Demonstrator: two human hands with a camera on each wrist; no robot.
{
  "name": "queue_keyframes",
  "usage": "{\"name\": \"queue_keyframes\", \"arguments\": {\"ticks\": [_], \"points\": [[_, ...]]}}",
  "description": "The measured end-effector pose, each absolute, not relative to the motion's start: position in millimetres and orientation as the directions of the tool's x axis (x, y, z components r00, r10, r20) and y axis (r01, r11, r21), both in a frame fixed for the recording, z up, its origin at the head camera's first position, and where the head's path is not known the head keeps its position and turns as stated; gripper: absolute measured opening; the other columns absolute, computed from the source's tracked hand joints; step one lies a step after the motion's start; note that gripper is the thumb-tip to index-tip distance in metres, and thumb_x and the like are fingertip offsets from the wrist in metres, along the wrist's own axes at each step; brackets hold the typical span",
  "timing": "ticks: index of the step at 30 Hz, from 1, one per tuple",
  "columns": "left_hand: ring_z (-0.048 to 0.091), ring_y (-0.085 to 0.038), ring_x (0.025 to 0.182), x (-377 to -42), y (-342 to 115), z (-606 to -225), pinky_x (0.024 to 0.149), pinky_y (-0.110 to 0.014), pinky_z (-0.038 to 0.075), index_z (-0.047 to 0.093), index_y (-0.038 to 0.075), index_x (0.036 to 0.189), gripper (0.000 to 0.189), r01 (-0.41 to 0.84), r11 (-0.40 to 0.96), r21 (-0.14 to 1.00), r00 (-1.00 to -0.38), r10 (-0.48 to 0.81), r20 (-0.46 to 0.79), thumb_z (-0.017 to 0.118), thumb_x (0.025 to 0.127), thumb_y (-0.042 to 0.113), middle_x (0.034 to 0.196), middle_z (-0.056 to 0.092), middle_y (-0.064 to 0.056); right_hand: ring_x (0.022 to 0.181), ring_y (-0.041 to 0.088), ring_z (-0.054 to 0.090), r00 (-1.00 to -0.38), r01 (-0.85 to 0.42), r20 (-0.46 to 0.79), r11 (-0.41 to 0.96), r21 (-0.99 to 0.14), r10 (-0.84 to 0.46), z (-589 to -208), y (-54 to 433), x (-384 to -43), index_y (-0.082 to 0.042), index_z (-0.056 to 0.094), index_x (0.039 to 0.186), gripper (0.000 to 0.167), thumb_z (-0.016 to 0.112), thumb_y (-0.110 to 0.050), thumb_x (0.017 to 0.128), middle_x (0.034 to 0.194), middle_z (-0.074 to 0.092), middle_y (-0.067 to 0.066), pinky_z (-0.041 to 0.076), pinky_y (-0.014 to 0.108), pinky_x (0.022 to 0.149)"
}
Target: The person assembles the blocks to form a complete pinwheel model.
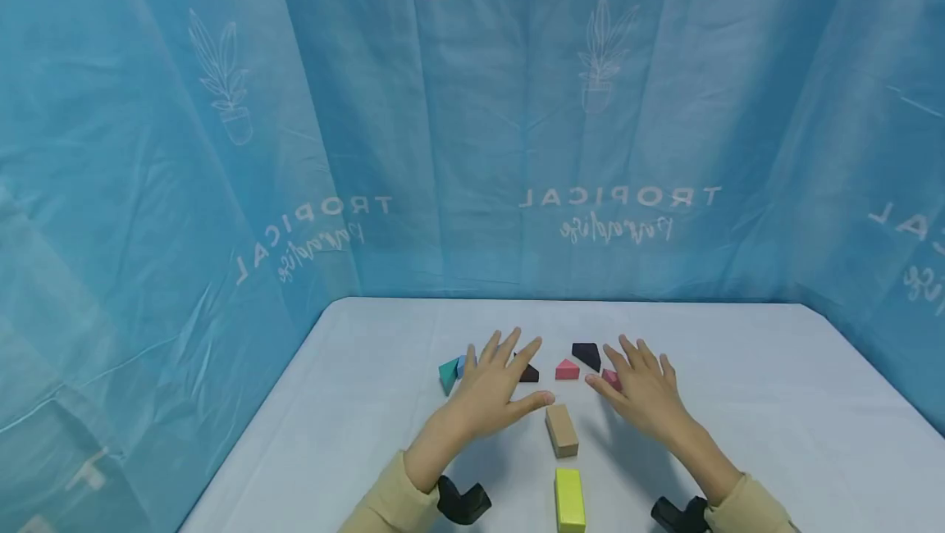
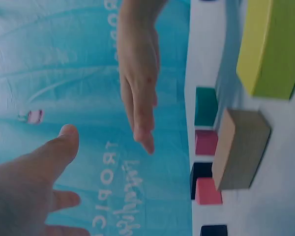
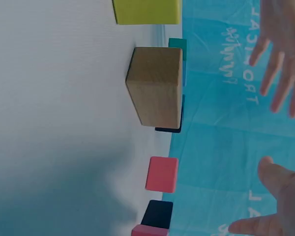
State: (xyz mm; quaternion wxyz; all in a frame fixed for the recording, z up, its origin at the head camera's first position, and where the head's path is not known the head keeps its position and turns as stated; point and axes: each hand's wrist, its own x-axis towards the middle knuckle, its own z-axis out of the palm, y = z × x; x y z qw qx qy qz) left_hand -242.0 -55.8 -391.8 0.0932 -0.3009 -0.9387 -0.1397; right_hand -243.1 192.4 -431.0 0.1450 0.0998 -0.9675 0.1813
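My left hand (image 1: 483,392) hovers over the table's left side with its fingers spread and nothing in it. In the head view its fingers overlap a blue block (image 1: 461,366) and a black block (image 1: 529,375), beside a teal triangular block (image 1: 447,375). Its thumb points toward a wooden block (image 1: 562,431). Equally spread and holding nothing, my right hand (image 1: 650,394) is raised on the other side. A pink block (image 1: 611,379) shows partly behind its thumb, near a black block (image 1: 586,355) and a pink triangular block (image 1: 567,370). Closest to me lies a yellow-green block (image 1: 570,500).
The white table (image 1: 391,336) reaches back to a blue printed curtain (image 1: 472,148), which hangs along the far side and both sides. Each wrist wears a black camera mount, such as the left mount (image 1: 463,502). Shadows of the arms fall on the tabletop.
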Motion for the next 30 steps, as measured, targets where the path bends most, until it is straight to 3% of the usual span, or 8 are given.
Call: {"name": "queue_keyframes", "arguments": {"ticks": [7, 13, 17, 21, 26, 30], "points": [[0.033, -0.029, 0.133, -220.5, -52.9, -397.9, 0.102, -0.054, 0.033, 0.048, 0.016, 0.137, 0.050, 0.794, 0.584, 0.168, -0.587, 0.664, 0.463, 0.057, 0.094, 0.039, 0.145, 0.038, -0.007, 0.129, 0.051, 0.028, -0.939, -0.339, 0.228, 0.813, -0.474, -0.258, -431.0, 200.6, -237.5, 0.003, 0.045, 0.136, 0.069, 0.059, -0.046, 0.090, 0.143, 0.031, 0.030, 0.030, 0.071, 0.091], [0.046, -0.017, 0.123, -210.9, -53.9, -415.8, 0.100, -0.037, 0.040, 0.061, 0.013, 0.122, 0.034, 0.874, 0.451, 0.180, -0.477, 0.731, 0.488, 0.064, 0.091, 0.028, 0.131, 0.054, -0.001, 0.124, 0.045, 0.040, -0.928, -0.325, 0.109, 0.627, -0.708, -0.357, -432.3, 197.5, -238.3, 0.003, 0.042, 0.138, 0.067, 0.059, -0.042, 0.092, 0.140, 0.040, 0.026, 0.042, 0.056, 0.092], [0.050, -0.015, 0.118, -209.5, -54.3, -432.3, 0.099, -0.031, 0.041, 0.065, 0.010, 0.115, 0.029, 0.880, 0.429, 0.202, -0.472, 0.747, 0.469, 0.064, 0.091, 0.026, 0.126, 0.058, -0.002, 0.126, 0.040, 0.041, -0.928, -0.256, 0.085, 0.453, -0.854, -0.364, -438.2, 189.8, -240.4, 0.004, 0.042, 0.137, 0.064, 0.062, -0.036, 0.092, 0.139, 0.043, 0.024, 0.041, 0.044, 0.097], [0.051, -0.014, 0.117, -208.0, -53.2, -447.2, 0.099, -0.029, 0.040, 0.063, 0.008, 0.117, 0.030, 0.869, 0.375, 0.323, -0.490, 0.739, 0.462, 0.063, 0.092, 0.024, 0.125, 0.059, -0.003, 0.127, 0.038, 0.042, -0.929, -0.242, 0.117, 0.337, -0.910, -0.351, -448.0, 182.3, -244.0, 0.003, 0.042, 0.138, 0.061, 0.062, -0.032, 0.092, 0.138, 0.045, 0.022, 0.043, 0.033, 0.096], [0.051, -0.010, 0.116, -206.0, -50.6, -463.3, 0.098, -0.028, 0.041, 0.060, 0.007, 0.121, 0.033, 0.838, 0.280, 0.468, -0.512, 0.701, 0.497, 0.064, 0.091, 0.022, 0.122, 0.061, 0.000, 0.128, 0.037, 0.040, -0.930, -0.231, 0.147, 0.226, -0.946, -0.338, -459.9, 177.4, -248.2, -0.001, 0.043, 0.139, 0.058, 0.063, -0.029, 0.092, 0.138, 0.046, 0.019, 0.041, 0.029, 0.097], [0.056, -0.008, 0.110, -203.2, -49.2, -474.2, 0.092, -0.026, 0.046, 0.061, 0.008, 0.121, 0.033, 0.769, 0.226, 0.598, -0.578, 0.645, 0.499, 0.064, 0.091, 0.020, 0.117, 0.063, 0.001, 0.128, 0.037, 0.040, -0.932, -0.208, 0.138, 0.182, -0.961, -0.335, -468.9, 177.0, -250.6, -0.002, 0.046, 0.138, 0.055, 0.063, -0.027, 0.092, 0.138, 0.047, 0.017, 0.042, 0.027, 0.096]]}}
